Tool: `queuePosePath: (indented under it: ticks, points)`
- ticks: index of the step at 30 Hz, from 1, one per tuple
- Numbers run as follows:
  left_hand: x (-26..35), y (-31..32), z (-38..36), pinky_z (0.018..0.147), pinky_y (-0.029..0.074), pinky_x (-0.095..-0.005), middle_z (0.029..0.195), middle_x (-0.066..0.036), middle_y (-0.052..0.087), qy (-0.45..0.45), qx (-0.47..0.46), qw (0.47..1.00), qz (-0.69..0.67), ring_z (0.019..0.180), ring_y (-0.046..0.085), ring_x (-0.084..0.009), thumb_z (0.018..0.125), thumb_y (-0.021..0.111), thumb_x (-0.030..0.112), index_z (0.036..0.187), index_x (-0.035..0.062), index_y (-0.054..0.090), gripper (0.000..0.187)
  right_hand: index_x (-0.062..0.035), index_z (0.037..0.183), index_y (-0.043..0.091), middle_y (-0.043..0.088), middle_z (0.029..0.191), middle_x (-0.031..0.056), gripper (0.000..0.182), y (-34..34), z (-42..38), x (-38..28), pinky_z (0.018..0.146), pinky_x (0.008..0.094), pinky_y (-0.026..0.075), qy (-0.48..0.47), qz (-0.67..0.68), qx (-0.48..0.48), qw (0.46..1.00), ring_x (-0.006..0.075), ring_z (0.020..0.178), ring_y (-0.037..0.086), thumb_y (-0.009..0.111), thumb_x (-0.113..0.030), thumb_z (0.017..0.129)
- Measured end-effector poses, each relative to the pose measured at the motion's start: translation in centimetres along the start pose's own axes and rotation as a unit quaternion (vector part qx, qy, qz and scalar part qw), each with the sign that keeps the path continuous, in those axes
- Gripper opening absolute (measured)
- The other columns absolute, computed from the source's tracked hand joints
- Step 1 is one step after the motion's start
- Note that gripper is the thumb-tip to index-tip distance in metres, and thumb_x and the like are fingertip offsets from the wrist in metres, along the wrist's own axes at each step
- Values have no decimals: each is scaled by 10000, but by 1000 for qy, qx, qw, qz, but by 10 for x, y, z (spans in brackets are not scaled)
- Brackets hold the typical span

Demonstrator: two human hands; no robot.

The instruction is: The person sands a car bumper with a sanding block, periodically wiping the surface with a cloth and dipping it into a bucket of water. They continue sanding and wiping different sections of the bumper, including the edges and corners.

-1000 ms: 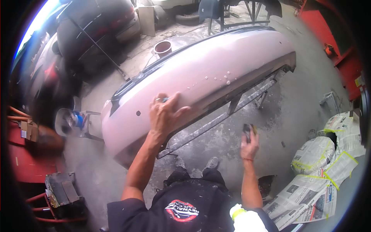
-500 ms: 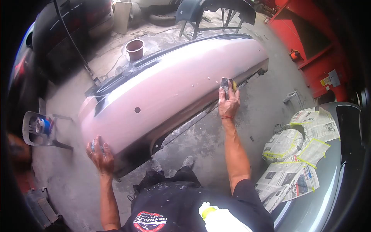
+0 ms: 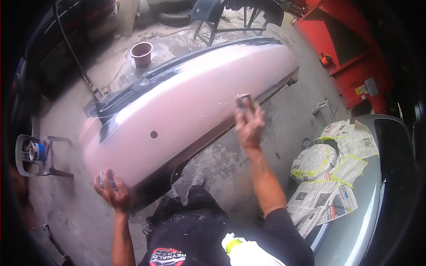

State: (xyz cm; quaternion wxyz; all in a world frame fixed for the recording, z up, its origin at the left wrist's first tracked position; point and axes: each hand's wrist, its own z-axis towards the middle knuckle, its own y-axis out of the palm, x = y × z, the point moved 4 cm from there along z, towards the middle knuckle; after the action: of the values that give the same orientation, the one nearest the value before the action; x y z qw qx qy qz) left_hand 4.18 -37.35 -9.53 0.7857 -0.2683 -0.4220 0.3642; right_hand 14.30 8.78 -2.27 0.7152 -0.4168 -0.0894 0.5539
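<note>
A long car bumper (image 3: 177, 106), coated in pinkish primer with dark edges and a round hole, lies across the view in front of me. Toward its right half, my right hand (image 3: 250, 128) grips a sanding block (image 3: 244, 101) against the lower part of the pink face; motion blurs it slightly. In the earlier frame this block shows grey paper and a yellow side. My left hand (image 3: 113, 190) rests at the bumper's left end, fingers curled over a small bluish-grey piece (image 3: 106, 181), mostly hidden, whose kind I cannot make out. A few water drops dot the surface left of the block.
Behind the bumper stands a brown bucket (image 3: 141, 54). A small grey stool (image 3: 44, 155) carrying a blue-labelled roll is at left. On the right, newspaper (image 3: 319, 199) is taped over a grey car part (image 3: 355, 230). Another dark bumper (image 3: 239, 11) rests on a stand at the back.
My right hand has slid the sanding block leftward along the bumper. My left hand stays at the left end. The whole view has shifted slightly.
</note>
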Motion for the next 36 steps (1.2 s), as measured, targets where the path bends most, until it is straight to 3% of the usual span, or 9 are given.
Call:
queuePosePath:
  ticks: [7, 10, 15, 21, 24, 27, 29, 32, 36]
  points:
    - [-4, 2, -3, 1088, 391, -474, 1303, -207, 515, 32, -20, 999, -1, 1304, 427, -368, 942, 557, 123, 1263, 9, 623, 347, -141, 1291, 696, 632, 1235, 214, 415, 0, 62, 94, 962, 471, 510, 105, -50, -16, 993, 404, 1086, 616, 674, -295, 906]
    - [-5, 3, -4, 1088, 397, -467, 1290, -197, 541, 35, -25, 999, 4, 1319, 413, -360, 954, 540, 108, 1250, -10, 622, 329, -159, 1236, 726, 656, 1197, 172, 351, -3, -3, -55, 814, 440, 540, -164, -16, -67, 984, 316, 1019, 640, 664, -216, 895]
    - [-13, 3, -4, 1097, 399, -439, 1305, -184, 546, -10, -47, 998, -43, 1345, 391, -347, 980, 501, 44, 1242, -10, 623, 293, -174, 1266, 710, 643, 1149, 168, 352, 5, -135, -261, 823, 389, 493, -285, 170, -149, 931, 267, 935, 608, 658, -215, 921]
    - [-19, 7, -7, 1098, 410, -422, 1354, -188, 448, -13, -29, 996, -80, 1355, 390, -325, 972, 487, -7, 1229, -13, 625, 292, -133, 1236, 724, 662, 1214, 164, 377, 3, -16, -35, 814, 397, 561, -196, -11, 17, 980, 315, 985, 626, 733, -207, 867]
    - [-14, 7, -6, 1088, 421, -422, 1363, -181, 424, -25, -30, 994, -98, 1328, 427, -315, 974, 494, 1, 1230, -16, 627, 289, -142, 1216, 742, 655, 1225, 176, 366, 4, 62, 52, 924, 428, 541, 27, -79, 1, 997, 344, 1033, 628, 728, -212, 857]
    - [-21, 6, -6, 1080, 431, -425, 1375, -187, 401, -20, -34, 995, -96, 1288, 469, -315, 984, 488, 14, 1244, -16, 625, 295, -164, 1293, 698, 639, 1303, 127, 416, 9, 33, 20, 950, 511, 537, 24, -73, -45, 996, 341, 1073, 634, 699, -276, 891]
    - [-15, 7, -3, 1078, 434, -428, 1393, -198, 379, -17, -35, 997, -72, 1281, 479, -315, 991, 475, 22, 1259, -15, 617, 305, -188, 1342, 662, 652, 1250, 190, 476, 9, -33, -76, 915, 467, 515, -163, -29, -12, 986, 271, 1013, 646, 716, -255, 874]
    - [-16, 6, -5, 1072, 437, -429, 1397, -205, 375, -9, -34, 996, -78, 1271, 490, -318, 995, 468, 29, 1263, -21, 613, 309, -195, 1261, 715, 655, 1189, 178, 318, -3, -124, -217, 878, 402, 500, -205, 143, -93, 964, 258, 992, 620, 560, -268, 994]
    - [-20, 12, -3, 1071, 434, -428, 1401, -210, 372, -27, -47, 990, -133, 1260, 497, -320, 997, 464, 34, 1265, -28, 609, 311, -227, 1228, 732, 671, 1181, 150, 319, -11, -67, -133, 894, 407, 528, -155, 85, 6, 984, 272, 1016, 632, 688, -244, 913]
